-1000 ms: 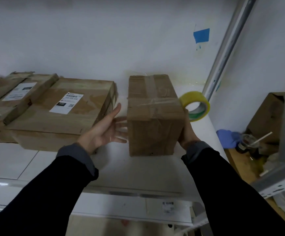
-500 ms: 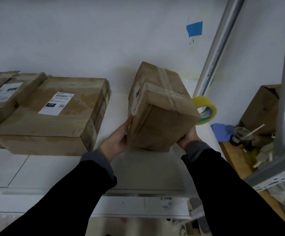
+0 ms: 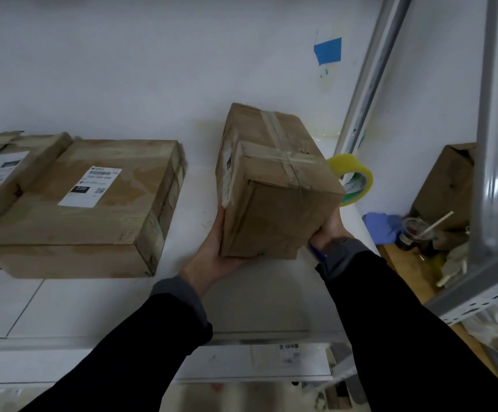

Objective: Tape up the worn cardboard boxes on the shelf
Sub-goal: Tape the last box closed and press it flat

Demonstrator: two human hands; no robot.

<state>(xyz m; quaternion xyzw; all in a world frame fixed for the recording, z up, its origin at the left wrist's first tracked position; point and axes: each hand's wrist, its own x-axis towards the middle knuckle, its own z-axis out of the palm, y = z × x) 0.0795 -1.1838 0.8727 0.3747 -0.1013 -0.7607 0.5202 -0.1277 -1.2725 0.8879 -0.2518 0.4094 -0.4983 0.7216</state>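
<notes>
A small, worn cardboard box (image 3: 274, 185) with old clear tape over its top seam is tilted and lifted off the white shelf (image 3: 93, 304). My left hand (image 3: 212, 251) cups its lower left corner, thumb up the left side. My right hand (image 3: 328, 230) holds its lower right side, fingers hidden behind the box. A yellow tape roll (image 3: 357, 173) shows just behind the box's right edge, close to my right hand; whether that hand holds it I cannot tell.
A large flat box (image 3: 93, 215) with a white label lies on the shelf to the left, another labelled box (image 3: 0, 173) beyond it. A grey shelf upright (image 3: 369, 69) rises at right. Past it are a blue glove (image 3: 381, 224), a cup with a straw (image 3: 414, 233) and a brown carton (image 3: 450, 185).
The small box stood upright on the shelf with my left hand open beside it. Both hands have since taken hold of it, lifted it and tipped it toward me.
</notes>
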